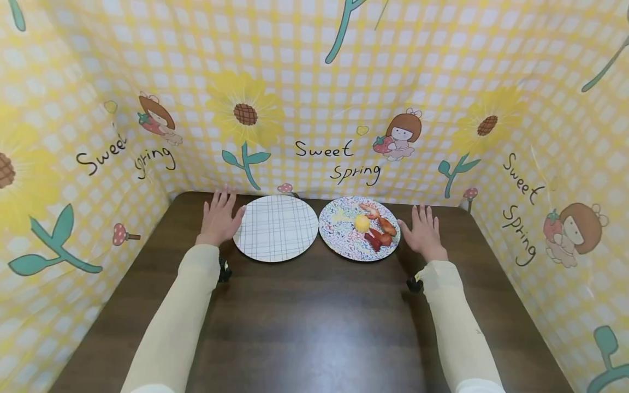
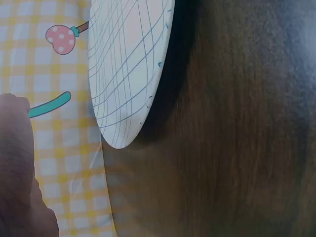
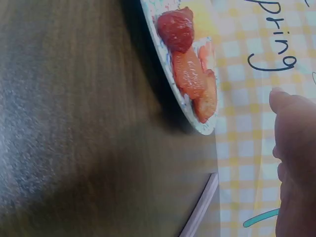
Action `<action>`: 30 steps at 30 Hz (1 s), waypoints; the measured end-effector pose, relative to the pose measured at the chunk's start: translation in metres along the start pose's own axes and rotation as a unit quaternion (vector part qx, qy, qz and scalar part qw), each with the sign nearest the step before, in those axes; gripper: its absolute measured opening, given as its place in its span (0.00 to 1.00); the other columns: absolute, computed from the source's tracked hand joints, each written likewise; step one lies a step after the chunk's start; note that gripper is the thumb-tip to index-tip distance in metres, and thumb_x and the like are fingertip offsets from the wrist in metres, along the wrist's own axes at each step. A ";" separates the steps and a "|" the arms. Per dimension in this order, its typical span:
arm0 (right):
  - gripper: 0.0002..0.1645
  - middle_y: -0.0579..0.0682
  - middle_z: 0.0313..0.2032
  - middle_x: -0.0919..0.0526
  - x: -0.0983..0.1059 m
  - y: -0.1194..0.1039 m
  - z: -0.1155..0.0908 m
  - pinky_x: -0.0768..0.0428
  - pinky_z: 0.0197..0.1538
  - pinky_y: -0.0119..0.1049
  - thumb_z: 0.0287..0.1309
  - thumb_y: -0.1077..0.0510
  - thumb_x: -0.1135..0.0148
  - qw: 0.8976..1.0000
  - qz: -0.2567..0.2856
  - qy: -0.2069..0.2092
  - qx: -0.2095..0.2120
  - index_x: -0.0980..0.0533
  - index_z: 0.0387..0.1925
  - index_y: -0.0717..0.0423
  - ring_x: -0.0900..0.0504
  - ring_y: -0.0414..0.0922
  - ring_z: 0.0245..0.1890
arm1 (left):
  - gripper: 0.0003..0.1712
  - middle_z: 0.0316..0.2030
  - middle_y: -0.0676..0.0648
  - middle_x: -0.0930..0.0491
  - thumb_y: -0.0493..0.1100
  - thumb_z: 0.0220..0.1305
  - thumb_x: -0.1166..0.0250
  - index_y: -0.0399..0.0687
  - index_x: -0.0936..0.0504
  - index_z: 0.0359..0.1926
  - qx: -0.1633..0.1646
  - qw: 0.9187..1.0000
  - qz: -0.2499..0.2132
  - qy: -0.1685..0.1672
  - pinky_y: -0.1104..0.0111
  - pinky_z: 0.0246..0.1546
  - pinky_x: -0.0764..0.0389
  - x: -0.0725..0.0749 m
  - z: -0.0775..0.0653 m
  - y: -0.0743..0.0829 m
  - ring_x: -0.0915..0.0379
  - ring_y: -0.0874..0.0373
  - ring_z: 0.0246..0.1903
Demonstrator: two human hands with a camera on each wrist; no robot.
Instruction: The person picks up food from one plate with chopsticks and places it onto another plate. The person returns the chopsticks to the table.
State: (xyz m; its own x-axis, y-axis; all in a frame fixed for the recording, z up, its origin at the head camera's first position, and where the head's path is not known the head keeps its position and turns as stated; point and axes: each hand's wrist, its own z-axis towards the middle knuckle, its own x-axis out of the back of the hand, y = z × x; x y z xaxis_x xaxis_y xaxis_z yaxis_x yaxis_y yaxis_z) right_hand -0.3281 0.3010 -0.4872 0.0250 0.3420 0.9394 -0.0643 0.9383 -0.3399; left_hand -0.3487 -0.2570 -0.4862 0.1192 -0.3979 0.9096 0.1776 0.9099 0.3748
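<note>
Two round plates lie side by side at the back of the brown table. The left one is a white plate with thin grid lines (image 1: 275, 229), bare on top. On the speckled multicoloured plate (image 1: 339, 240) are a yellow ball (image 1: 362, 224), a shrimp-like piece (image 1: 369, 210), a brown wing-like piece (image 1: 387, 226) and dark red glossy pieces (image 1: 374, 240). My left hand (image 1: 218, 218) is spread flat beside the grid plate's left rim, thumb close to it. My right hand (image 1: 422, 233), fingers straight, is beside the speckled plate's right rim. Neither hand holds anything.
A yellow checked cloth (image 1: 314, 109) with flowers and lettering hangs behind the table and along both sides. The wooden table top (image 1: 314, 322) stretches from the plates toward me, with a bright reflection on it. Dark wrist devices (image 1: 224, 270) sit under both cuffs.
</note>
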 end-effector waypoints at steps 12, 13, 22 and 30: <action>0.31 0.81 0.55 0.26 0.009 0.024 0.000 0.30 0.62 0.63 0.68 0.56 0.45 0.991 0.066 0.086 -0.073 0.32 0.59 0.82 0.27 0.75 0.57 | 0.34 0.62 0.25 0.27 0.44 0.72 0.48 0.26 0.38 0.72 0.174 0.958 -0.222 0.055 0.44 0.64 0.30 -0.005 -0.019 -0.007 0.34 0.31 0.65; 0.31 0.82 0.53 0.26 0.010 0.027 0.000 0.28 0.60 0.63 0.67 0.56 0.43 0.992 0.055 0.072 -0.083 0.31 0.55 0.84 0.26 0.75 0.55 | 0.34 0.61 0.26 0.25 0.45 0.72 0.48 0.26 0.36 0.71 0.191 0.953 -0.230 0.050 0.45 0.63 0.29 -0.006 -0.021 -0.007 0.32 0.32 0.64; 0.25 0.75 0.42 0.24 -0.002 0.042 -0.010 0.20 0.44 0.58 0.68 0.50 0.40 0.983 0.050 -0.053 -0.168 0.25 0.35 0.74 0.21 0.65 0.41 | 0.30 0.61 0.26 0.26 0.44 0.75 0.43 0.23 0.31 0.66 0.243 0.911 -0.332 -0.013 0.68 0.45 0.15 -0.023 -0.028 -0.013 0.14 0.53 0.41; 0.17 0.67 0.31 0.21 0.001 0.045 -0.010 0.21 0.36 0.54 0.67 0.59 0.49 0.984 0.031 -0.071 -0.160 0.25 0.31 0.71 0.22 0.58 0.31 | 0.25 0.57 0.27 0.23 0.40 0.69 0.36 0.24 0.23 0.59 0.256 0.910 -0.326 0.003 0.75 0.34 0.18 -0.035 -0.025 -0.011 0.18 0.64 0.33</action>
State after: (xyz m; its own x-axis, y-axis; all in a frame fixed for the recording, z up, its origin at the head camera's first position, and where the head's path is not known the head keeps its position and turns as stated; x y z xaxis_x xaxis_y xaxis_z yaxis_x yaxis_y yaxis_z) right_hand -0.3207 0.3440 -0.5022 -0.1098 0.4094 0.9057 0.2574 0.8918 -0.3719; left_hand -0.3302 -0.2565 -0.5266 0.1563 -0.8723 0.4632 -0.2663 0.4144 0.8703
